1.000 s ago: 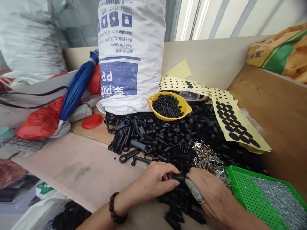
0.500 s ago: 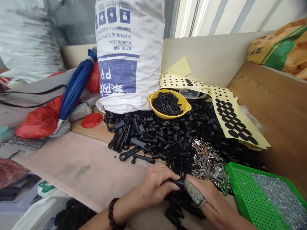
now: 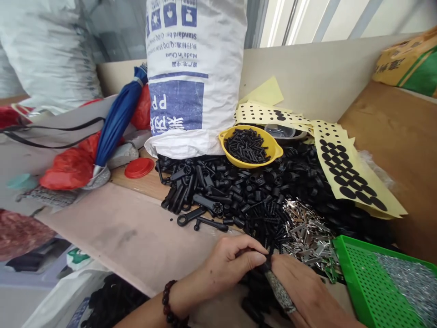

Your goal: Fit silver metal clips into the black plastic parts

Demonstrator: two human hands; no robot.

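My left hand (image 3: pixel 235 259), with a dark bead bracelet (image 3: pixel 167 300) at its wrist, pinches a small black plastic part (image 3: pixel 264 263) between thumb and fingertips. My right hand (image 3: pixel 300 287) meets it there, fingers curled round the other end of that part. A grey patterned wrap (image 3: pixel 280 291) covers one finger of this hand. Most of the part is hidden by the fingers. Under and behind both hands lie more black plastic pieces, among them ribbed black plugs (image 3: pixel 269 214) and black crank arms (image 3: pixel 208 205). Small shiny metal strips (image 3: pixel 309 234) are heaped just beyond my right hand.
A yellow bowl (image 3: pixel 276 152) of ribbed black pieces stands behind the pile, before a tall white sack (image 3: pixel 218 59). At right sits a green perforated tray (image 3: pixel 362 282) with small metal pins. Sticker sheets (image 3: pixel 327 132), a blue umbrella (image 3: pixel 119 114) and a red lid (image 3: pixel 139 168) lie around.
My hands have come closer together, and less of the black part shows between them. My right hand has turned, tilting its wrapped finger. The view has shifted slightly.
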